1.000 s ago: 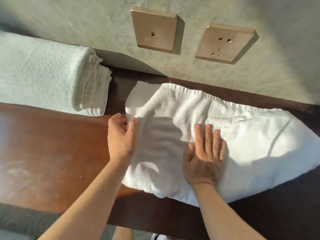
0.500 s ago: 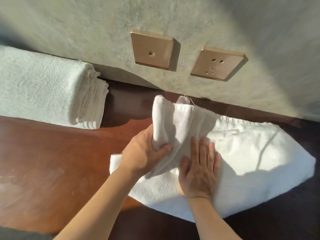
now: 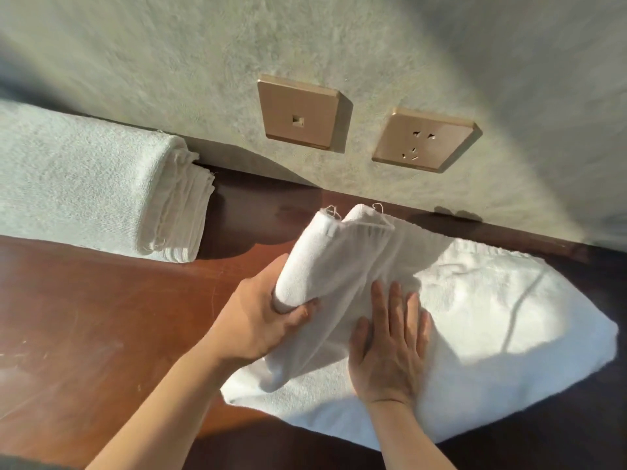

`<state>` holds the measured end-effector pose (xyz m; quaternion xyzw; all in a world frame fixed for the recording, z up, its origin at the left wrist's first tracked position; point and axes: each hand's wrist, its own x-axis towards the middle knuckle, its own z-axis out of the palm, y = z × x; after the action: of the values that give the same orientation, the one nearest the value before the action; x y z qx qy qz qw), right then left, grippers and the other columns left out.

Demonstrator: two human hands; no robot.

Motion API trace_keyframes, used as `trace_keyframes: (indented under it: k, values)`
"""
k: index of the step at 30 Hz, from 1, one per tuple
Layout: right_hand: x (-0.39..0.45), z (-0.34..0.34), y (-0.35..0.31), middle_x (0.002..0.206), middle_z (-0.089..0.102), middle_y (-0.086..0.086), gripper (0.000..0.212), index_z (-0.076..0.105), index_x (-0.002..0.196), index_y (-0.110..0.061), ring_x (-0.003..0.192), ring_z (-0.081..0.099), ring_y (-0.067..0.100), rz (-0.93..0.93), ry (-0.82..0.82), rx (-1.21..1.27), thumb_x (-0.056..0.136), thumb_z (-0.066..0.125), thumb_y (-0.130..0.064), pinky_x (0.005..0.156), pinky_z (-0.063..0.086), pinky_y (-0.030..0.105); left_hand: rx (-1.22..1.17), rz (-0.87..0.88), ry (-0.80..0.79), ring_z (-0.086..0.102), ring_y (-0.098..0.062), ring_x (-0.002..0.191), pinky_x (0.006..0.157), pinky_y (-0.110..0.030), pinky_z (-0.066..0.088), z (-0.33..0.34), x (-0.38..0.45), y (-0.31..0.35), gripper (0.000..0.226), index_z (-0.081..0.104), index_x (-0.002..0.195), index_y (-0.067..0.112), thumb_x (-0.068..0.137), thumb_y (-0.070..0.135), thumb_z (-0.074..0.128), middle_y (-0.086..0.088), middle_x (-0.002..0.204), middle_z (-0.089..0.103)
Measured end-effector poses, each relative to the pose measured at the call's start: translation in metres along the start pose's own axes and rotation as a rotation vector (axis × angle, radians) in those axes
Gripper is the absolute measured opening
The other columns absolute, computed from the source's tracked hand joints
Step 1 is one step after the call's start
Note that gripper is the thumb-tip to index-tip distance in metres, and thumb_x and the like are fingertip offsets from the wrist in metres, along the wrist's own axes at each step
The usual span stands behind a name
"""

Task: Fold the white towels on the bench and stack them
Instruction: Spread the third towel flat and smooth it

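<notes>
Bench (image 3: pixel 101 317): left hand (image 3: pixel 258 320) lifts towel (image 3: pixel 492 317), right hand (image 3: pixel 390 347) flat.

Left hand (image 3: pixel 263 320) — fingers curled under a lifted fold of the white towel (image 3: pixel 475 320), thumb clamped across its front, knuckles toward the camera. Left forearm bare, running in from the lower left edge of the view. Right hand (image 3: pixel 390 347) — flat, palm down on the towel, fingers straight and slightly spread, pointing away from the body. Right forearm bare, rising from the bottom edge. Hands close together, not touching.
</notes>
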<state>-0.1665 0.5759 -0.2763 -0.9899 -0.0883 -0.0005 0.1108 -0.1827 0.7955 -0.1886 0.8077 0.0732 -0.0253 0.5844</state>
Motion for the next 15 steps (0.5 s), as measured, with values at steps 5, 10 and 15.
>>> trace_keyframes:
  k: [5,10,15]
  values:
    - [-0.001,0.003,0.0,0.16,0.037,0.007,0.059,0.036,0.155,-0.021,0.152,0.025,0.031,0.008,0.072,0.056,0.099,0.031,-0.039,0.121,0.022,0.057,-0.524,-0.221,-0.248,0.072,-0.037,0.104,0.084,-0.044,0.061,-0.029,0.012,0.014,0.038,0.068,0.121,0.017,0.085,0.011,0.078,-0.015,0.117,0.073]
    - [0.0,0.003,0.0,0.157,0.042,0.01,0.058,0.044,0.152,-0.018,0.148,0.033,0.034,0.0,0.102,0.033,0.098,0.034,-0.036,0.117,0.029,0.06,-0.534,-0.17,0.006,0.072,-0.034,0.099,0.084,-0.048,0.061,-0.036,0.021,0.015,0.035,0.069,0.113,0.013,0.08,0.01,0.08,-0.018,0.11,0.073]
    - [0.002,-0.001,0.0,0.162,0.033,0.009,0.06,0.038,0.155,-0.02,0.152,0.025,0.033,-0.024,0.048,0.011,0.098,0.032,-0.039,0.119,0.027,0.059,0.575,-0.261,0.483,0.062,-0.027,0.097,0.077,-0.041,0.05,-0.04,0.031,-0.01,0.048,0.048,0.122,0.037,0.085,0.029,0.077,0.0,0.121,0.054]
